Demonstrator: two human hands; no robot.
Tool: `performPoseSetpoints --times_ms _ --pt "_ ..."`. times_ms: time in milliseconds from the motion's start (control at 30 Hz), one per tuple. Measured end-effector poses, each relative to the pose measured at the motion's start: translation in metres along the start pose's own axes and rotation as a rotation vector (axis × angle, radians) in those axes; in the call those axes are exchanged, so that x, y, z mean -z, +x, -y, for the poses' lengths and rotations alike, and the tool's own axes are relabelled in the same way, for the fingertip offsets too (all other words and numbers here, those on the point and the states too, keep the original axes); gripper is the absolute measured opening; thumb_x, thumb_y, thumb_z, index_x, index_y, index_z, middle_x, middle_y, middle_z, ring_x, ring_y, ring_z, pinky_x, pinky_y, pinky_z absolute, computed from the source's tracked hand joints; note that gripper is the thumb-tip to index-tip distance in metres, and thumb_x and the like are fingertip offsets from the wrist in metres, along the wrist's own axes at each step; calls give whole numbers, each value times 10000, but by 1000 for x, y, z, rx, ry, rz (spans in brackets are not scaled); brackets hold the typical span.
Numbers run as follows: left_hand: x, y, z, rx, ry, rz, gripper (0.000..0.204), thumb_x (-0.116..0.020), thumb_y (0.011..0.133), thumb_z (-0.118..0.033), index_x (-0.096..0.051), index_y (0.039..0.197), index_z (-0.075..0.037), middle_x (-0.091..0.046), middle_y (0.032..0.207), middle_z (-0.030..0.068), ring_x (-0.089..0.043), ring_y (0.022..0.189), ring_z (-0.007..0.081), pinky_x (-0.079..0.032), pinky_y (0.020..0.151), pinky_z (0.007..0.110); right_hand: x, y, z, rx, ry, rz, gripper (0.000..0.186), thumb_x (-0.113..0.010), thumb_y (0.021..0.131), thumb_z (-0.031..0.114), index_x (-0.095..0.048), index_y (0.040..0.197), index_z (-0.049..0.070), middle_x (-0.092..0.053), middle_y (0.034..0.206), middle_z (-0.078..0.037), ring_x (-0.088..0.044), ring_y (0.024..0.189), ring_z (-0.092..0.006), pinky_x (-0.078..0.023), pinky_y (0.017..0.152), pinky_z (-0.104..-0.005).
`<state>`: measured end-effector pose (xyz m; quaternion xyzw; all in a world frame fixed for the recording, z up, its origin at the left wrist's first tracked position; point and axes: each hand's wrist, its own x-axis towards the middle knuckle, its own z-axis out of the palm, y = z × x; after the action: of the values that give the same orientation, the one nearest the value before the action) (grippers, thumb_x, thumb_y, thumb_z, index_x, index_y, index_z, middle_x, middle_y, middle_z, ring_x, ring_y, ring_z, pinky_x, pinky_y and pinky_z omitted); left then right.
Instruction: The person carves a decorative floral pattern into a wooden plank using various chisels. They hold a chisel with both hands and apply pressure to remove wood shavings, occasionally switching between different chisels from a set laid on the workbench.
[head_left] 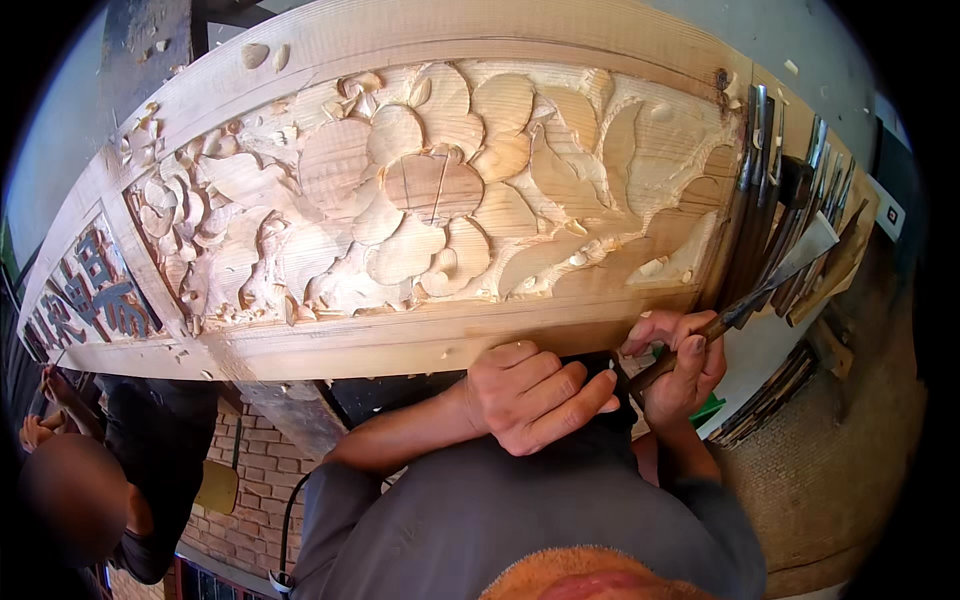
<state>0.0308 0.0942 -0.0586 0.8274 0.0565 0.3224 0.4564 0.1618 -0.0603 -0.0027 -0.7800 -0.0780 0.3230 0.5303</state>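
A long pale wooden panel stretches across the view, with overlapping rounded petals and leaves carved in relief. Pencil lines cross the central petal. At the lower right, my right hand is closed round the wooden handle of a chisel. Its flared metal blade points up and to the right, away from the carving, over the other tools. Beside the panel's near edge, my left hand has its fingers curled in; its palm is hidden, so whether anything is inside does not show.
Several chisels and gouges lie in rows at the panel's right end, by a dark mallet-like block. Loose wood shavings litter the carving's left part. Another person's hands are at the far-left end, near dark carved characters.
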Motion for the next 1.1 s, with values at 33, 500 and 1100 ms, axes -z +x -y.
performPoseSetpoints --times_ms 33,500,1100 --pt "2 -1 -3 20 -14 6 311 -902 881 -233 -776 1099 -51 -675 759 10 -543 565 111 -387 497 257 1 2 -3 50 35 28 362 -441 1185 357 -478 995 51 -724 883 -195 -661 687 -177 -528 645 -294" --pt "-12 77 14 -572 244 155 414 -683 929 -306 -706 1221 -12 -683 999 64 -659 869 208 -544 729 302 40 -12 50 276 -731 344 313 -858 886 50 -724 1164 -4 -722 846 -213 -730 749 -407 -562 668 -410" --pt "-9 107 60 -272 256 -45 361 -740 934 -479 -666 1071 -152 -502 816 -20 -584 704 134 -462 585 291 58 55 135 164 -490 336 343 -733 1012 16 -741 1350 -40 -744 881 -70 -541 604 -61 -421 530 -212"
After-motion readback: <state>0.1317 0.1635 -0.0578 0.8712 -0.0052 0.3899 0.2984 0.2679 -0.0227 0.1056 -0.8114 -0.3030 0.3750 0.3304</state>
